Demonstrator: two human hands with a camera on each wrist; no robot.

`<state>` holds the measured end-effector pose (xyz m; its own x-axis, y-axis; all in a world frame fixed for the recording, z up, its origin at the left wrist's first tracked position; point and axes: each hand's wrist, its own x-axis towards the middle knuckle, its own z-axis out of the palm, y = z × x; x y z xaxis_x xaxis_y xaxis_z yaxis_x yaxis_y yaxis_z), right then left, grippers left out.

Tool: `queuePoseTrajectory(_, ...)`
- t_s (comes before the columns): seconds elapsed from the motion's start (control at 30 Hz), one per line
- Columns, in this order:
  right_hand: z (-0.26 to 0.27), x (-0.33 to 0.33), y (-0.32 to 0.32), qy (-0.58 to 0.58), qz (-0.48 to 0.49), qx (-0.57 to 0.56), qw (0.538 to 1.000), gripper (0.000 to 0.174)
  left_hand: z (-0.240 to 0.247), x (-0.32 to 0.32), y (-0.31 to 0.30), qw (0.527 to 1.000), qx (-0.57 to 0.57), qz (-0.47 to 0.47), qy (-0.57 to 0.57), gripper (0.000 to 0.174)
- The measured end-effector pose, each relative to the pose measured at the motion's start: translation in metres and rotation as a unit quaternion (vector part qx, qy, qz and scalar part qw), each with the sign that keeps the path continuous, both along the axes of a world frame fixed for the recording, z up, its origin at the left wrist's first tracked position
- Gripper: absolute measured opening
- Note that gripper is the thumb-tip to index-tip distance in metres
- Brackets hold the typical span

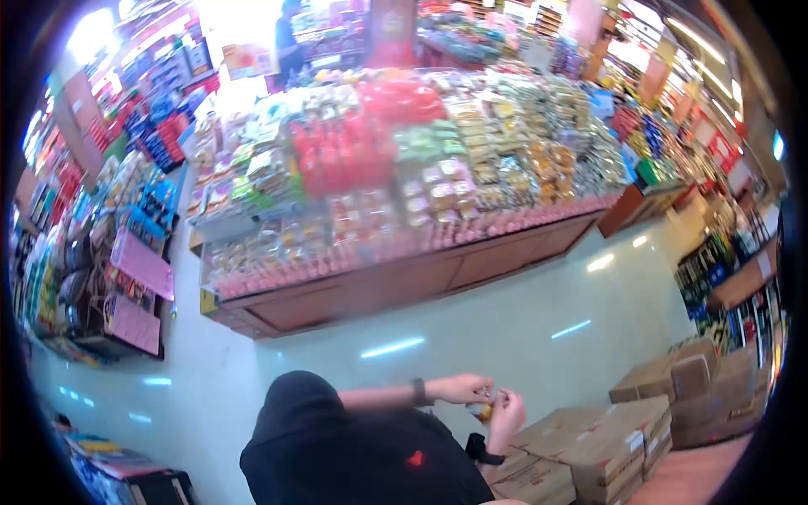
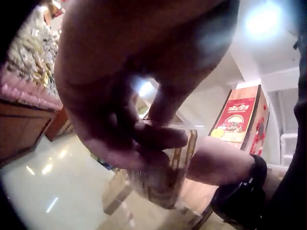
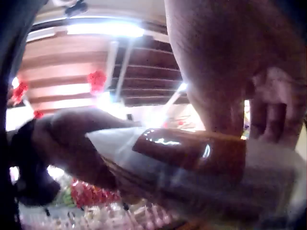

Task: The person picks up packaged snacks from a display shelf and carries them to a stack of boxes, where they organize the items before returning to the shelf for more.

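Note:
Between my two hands, low in the head view, is a small clear plastic packet [image 1: 481, 410] with orange-brown contents. My left hand [image 1: 459, 389] comes in from the left and pinches the packet's upper edge; in the left wrist view its curled fingers lie over the clear wrapper [image 2: 160, 194]. From below, my right hand [image 1: 507, 412] grips the packet's other side with thumb and fingers. A shiny brown panel and whitish ends of the packet [image 3: 192, 153] fill the lower right wrist view. Both wrists wear black bands.
Cardboard boxes [image 1: 606, 446] are stacked close to my right. Across the pale tiled floor [image 1: 471, 337] stands a long wooden display counter [image 1: 404, 290] heaped with packaged goods. Shelves and a stand with pink signs [image 1: 141, 263] are at the left. A person [image 1: 289, 42] stands far back.

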<state>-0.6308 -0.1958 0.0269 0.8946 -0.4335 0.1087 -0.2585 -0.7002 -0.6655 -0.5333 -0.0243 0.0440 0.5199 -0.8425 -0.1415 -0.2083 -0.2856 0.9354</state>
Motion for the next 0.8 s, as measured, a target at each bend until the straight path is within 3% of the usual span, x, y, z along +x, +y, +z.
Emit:
queuePoseTrajectory(0.07, -0.014, 0.032, 0.028, -0.005, 0.086, -0.094, 0.992, 0.023, -0.044, 0.011, 0.019, 0.998, -0.037, 0.053, 0.017, 0.028)
queuePoseTrajectory(0.1, -0.008, 0.043, 0.044, 0.023, 0.111, -0.058, 0.992, 0.024, -0.061, 0.012, 0.033, 0.995, -0.053, 0.077, 0.027, 0.028)
queuePoseTrajectory(0.17, 0.008, 0.067, 0.074, 0.081, 0.16, 0.016, 0.984, 0.025, -0.04, 0.014, 0.079, 0.976, -0.051, 0.183, 0.107, 0.028)
queuePoseTrajectory(0.33, 0.013, 0.101, 0.126, 0.077, 0.377, -0.021, 0.923, 0.039, -0.071, 0.019, 0.163, 0.91, -0.145, 0.355, 0.156, 0.025)
queuePoseTrajectory(0.37, 0.015, 0.111, 0.135, 0.066, 0.425, -0.02, 0.903, 0.043, -0.098, 0.025, 0.175, 0.917, -0.089, 0.36, 0.144, 0.021)
queuePoseTrajectory(0.47, -0.002, 0.135, 0.153, 0.118, 0.477, -0.043, 0.87, 0.051, -0.109, 0.028, 0.202, 0.9, -0.13, 0.399, 0.115, 0.02)
queuePoseTrajectory(0.6, 0.002, 0.183, 0.181, 0.063, 0.515, -0.017, 0.855, 0.044, -0.112, 0.048, 0.225, 0.881, -0.19, 0.43, 0.058, 0.021)
queuePoseTrajectory(0.73, -0.024, 0.239, 0.207, 0.039, 0.568, 0.02, 0.822, 0.043, -0.091, 0.074, 0.256, 0.872, -0.093, 0.466, 0.116, 0.024)
queuePoseTrajectory(0.8, -0.03, 0.264, 0.219, 0.055, 0.582, 0.053, 0.809, 0.044, -0.089, 0.091, 0.268, 0.862, -0.102, 0.489, 0.09, 0.025)
